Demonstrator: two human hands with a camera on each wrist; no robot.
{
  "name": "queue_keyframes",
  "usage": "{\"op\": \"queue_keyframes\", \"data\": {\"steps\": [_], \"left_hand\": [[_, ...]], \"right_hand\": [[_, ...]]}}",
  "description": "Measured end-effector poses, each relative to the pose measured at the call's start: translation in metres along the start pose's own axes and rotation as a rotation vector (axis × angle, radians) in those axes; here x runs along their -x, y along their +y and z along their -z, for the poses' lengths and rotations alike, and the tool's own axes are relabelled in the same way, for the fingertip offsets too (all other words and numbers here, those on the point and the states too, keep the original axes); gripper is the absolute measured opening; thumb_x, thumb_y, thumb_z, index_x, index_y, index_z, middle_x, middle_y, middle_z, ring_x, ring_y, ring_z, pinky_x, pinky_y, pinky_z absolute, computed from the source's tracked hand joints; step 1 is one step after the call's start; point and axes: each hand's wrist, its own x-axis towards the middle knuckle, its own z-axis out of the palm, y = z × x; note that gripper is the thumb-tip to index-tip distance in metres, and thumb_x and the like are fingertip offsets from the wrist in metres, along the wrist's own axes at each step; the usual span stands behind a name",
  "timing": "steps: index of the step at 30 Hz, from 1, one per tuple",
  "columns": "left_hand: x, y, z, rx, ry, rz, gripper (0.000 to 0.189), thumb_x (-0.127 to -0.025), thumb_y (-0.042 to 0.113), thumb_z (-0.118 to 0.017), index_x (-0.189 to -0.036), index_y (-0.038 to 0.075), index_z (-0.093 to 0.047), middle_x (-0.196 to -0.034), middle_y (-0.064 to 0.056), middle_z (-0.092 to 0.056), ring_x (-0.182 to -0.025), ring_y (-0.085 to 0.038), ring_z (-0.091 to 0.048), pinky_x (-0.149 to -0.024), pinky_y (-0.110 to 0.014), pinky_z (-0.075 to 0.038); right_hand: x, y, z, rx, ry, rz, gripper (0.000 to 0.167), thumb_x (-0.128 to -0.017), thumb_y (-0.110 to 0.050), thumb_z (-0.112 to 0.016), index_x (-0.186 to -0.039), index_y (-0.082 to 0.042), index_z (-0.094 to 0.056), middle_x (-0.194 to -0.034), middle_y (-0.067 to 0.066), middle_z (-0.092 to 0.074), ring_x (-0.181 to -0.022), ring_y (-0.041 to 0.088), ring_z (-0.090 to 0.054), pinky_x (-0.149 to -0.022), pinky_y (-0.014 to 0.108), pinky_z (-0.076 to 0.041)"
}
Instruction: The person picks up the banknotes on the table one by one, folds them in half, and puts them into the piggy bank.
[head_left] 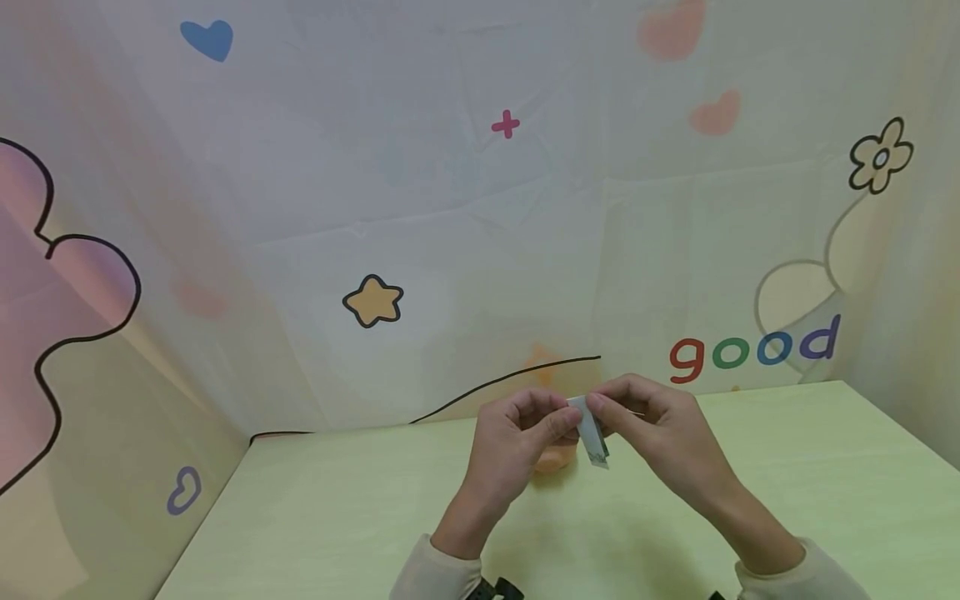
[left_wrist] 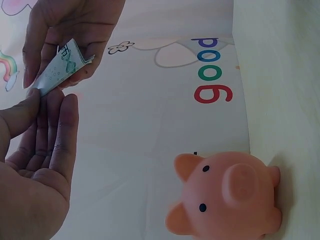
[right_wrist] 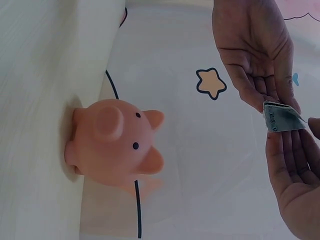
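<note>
A narrow, folded banknote [head_left: 591, 433] with pale green print is held up above the table between both hands. My left hand [head_left: 510, 442] pinches it near its upper end, thumb on the near side. From the other side my right hand [head_left: 663, 433] pinches the same end, thumb against the fold. The note's lower end hangs free, its layers slightly parted. In the left wrist view, the printed side of the banknote [left_wrist: 62, 70] shows between the hands. A pink piggy bank [left_wrist: 225, 195] stands behind the hands, mostly covered by them in the head view.
The pale table [head_left: 315, 508] runs back to a hanging cloth [head_left: 450, 208] printed with hearts, a star and the word "good". Cloth also hangs along the left side. The piggy bank [right_wrist: 112, 142] stands upright on the tabletop near the back.
</note>
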Motion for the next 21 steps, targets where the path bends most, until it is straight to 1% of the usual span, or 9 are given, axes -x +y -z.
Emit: {"op": "queue_keyframes", "data": {"steps": [3, 4, 8, 9, 11, 15, 16, 18, 21], "left_hand": [[0.0003, 0.0004, -0.0003, -0.001, 0.001, -0.002, 0.014, -0.096, 0.001, -0.077, -0.103, -0.010, -0.070, -0.092, -0.008, -0.075, -0.082, -0.017, -0.076, -0.083, -0.041, -0.066], [0.0004, 0.0006, -0.0004, -0.003, 0.001, -0.004, 0.014, -0.096, 0.001, -0.077, -0.103, -0.010, -0.070, -0.092, -0.008, -0.075, -0.083, -0.021, -0.077, -0.083, -0.040, -0.066], [0.0011, 0.0015, -0.0004, -0.015, -0.004, -0.013, 0.013, -0.096, 0.001, -0.077, -0.103, -0.009, -0.071, -0.092, -0.008, -0.074, -0.090, -0.042, -0.076, -0.082, -0.039, -0.066], [0.0012, 0.0013, -0.0002, -0.024, -0.006, -0.017, 0.013, -0.097, 0.001, -0.077, -0.103, -0.008, -0.071, -0.091, -0.008, -0.074, -0.091, -0.043, -0.075, -0.082, -0.041, -0.066], [0.0014, 0.0018, 0.0000, -0.037, -0.006, -0.023, 0.013, -0.097, 0.002, -0.078, -0.103, -0.008, -0.072, -0.091, -0.007, -0.073, -0.089, -0.038, -0.076, -0.082, -0.041, -0.066], [0.0015, 0.0025, 0.0011, -0.060, -0.010, -0.030, 0.014, -0.098, 0.006, -0.077, -0.103, -0.006, -0.073, -0.092, -0.007, -0.073, -0.084, -0.019, -0.076, -0.083, -0.042, -0.066], [0.0017, 0.0030, 0.0013, -0.060, -0.009, -0.030, 0.014, -0.098, 0.007, -0.077, -0.104, -0.006, -0.073, -0.093, -0.007, -0.074, -0.085, -0.019, -0.076, -0.083, -0.040, -0.065], [0.0018, 0.0032, 0.0018, -0.059, -0.008, -0.029, 0.015, -0.099, 0.009, -0.076, -0.105, -0.005, -0.073, -0.094, -0.009, -0.074, -0.086, -0.021, -0.077, -0.084, -0.040, -0.065], [0.0018, 0.0033, 0.0020, -0.065, 0.010, -0.030, 0.017, -0.099, 0.013, -0.076, -0.105, -0.003, -0.074, -0.094, -0.009, -0.075, -0.086, -0.024, -0.078, -0.085, -0.040, -0.065]], "right_hand": [[-0.0001, 0.0002, -0.0003, -0.013, 0.000, 0.004, 0.014, -0.105, -0.019, -0.071, -0.110, -0.006, -0.075, -0.098, 0.004, -0.076, -0.087, 0.023, -0.077, -0.084, 0.033, -0.063], [-0.0002, 0.0004, -0.0003, -0.017, 0.000, 0.008, 0.013, -0.105, -0.018, -0.071, -0.109, -0.006, -0.075, -0.098, 0.005, -0.076, -0.087, 0.023, -0.077, -0.083, 0.032, -0.063], [-0.0006, 0.0015, 0.0000, -0.011, 0.001, 0.034, 0.011, -0.104, -0.015, -0.071, -0.108, -0.006, -0.075, -0.098, 0.005, -0.076, -0.086, 0.022, -0.077, -0.082, 0.032, -0.064], [-0.0006, 0.0018, 0.0003, -0.008, 0.000, 0.038, 0.010, -0.104, -0.014, -0.071, -0.108, -0.006, -0.075, -0.098, 0.005, -0.076, -0.086, 0.022, -0.077, -0.081, 0.032, -0.064], [-0.0008, 0.0025, 0.0009, -0.002, -0.004, 0.048, 0.009, -0.104, -0.014, -0.071, -0.108, -0.006, -0.075, -0.099, 0.004, -0.076, -0.086, 0.022, -0.077, -0.081, 0.033, -0.064], [-0.0014, 0.0033, 0.0016, -0.010, -0.016, 0.040, 0.008, -0.104, -0.013, -0.072, -0.107, -0.006, -0.075, -0.100, 0.004, -0.077, -0.088, 0.023, -0.077, -0.081, 0.034, -0.065], [-0.0016, 0.0033, 0.0015, -0.009, -0.017, 0.039, 0.008, -0.104, -0.013, -0.072, -0.107, -0.006, -0.075, -0.100, 0.005, -0.077, -0.088, 0.023, -0.077, -0.082, 0.034, -0.065], [-0.0018, 0.0031, 0.0012, -0.007, -0.018, 0.031, 0.008, -0.104, -0.013, -0.072, -0.107, -0.006, -0.075, -0.100, 0.005, -0.076, -0.088, 0.023, -0.077, -0.083, 0.033, -0.064], [-0.0019, 0.0030, 0.0005, 0.000, -0.021, 0.024, 0.008, -0.103, -0.014, -0.073, -0.106, -0.007, -0.075, -0.099, 0.004, -0.076, -0.087, 0.023, -0.077, -0.084, 0.033, -0.064]]}}
